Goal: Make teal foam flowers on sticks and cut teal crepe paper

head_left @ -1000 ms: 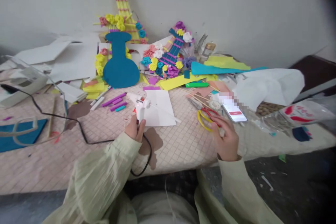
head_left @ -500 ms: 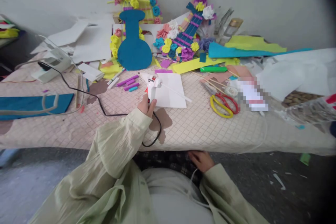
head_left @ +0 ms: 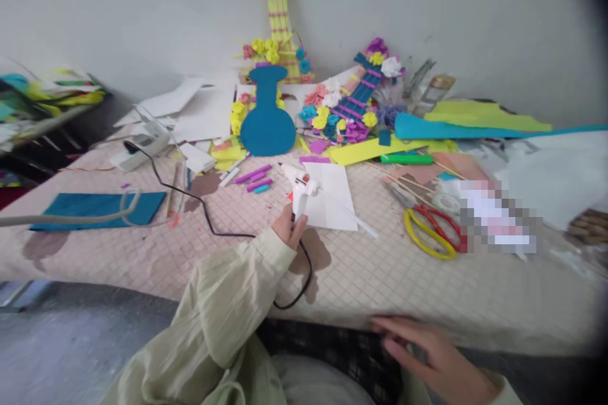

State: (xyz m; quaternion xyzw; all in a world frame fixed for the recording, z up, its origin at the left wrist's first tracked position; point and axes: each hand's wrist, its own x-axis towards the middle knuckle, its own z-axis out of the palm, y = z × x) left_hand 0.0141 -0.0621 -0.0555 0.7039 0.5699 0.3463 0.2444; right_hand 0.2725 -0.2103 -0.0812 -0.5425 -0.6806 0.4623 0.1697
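Note:
My left hand [head_left: 289, 226] is wrapped round the handle of a white glue gun [head_left: 300, 193], which has a clear glue stick in its back and a black cord. The gun is over the left part of a white paper sheet [head_left: 332, 196]. Near the table's front edge is my right hand [head_left: 427, 354], slightly blurred, with its fingers apart and nothing in them. Purple and blue rolled pieces [head_left: 254, 176] lie left of the gun's nozzle. Behind them a blue guitar-shaped cutout [head_left: 267, 123] stands upright.
Scissors [head_left: 434, 231] with red and yellow handles lie at the right, beside sticks and a blurred-out object. Flower-decorated guitar shapes [head_left: 358, 98] lean at the back. A power strip [head_left: 141, 147] and blue strip [head_left: 99, 207] are on the left.
The view has turned, so the table appears lower and more of its left side shows. My right hand has risen from my lap towards the table edge, its fingers opening. My left hand keeps the glue gun.

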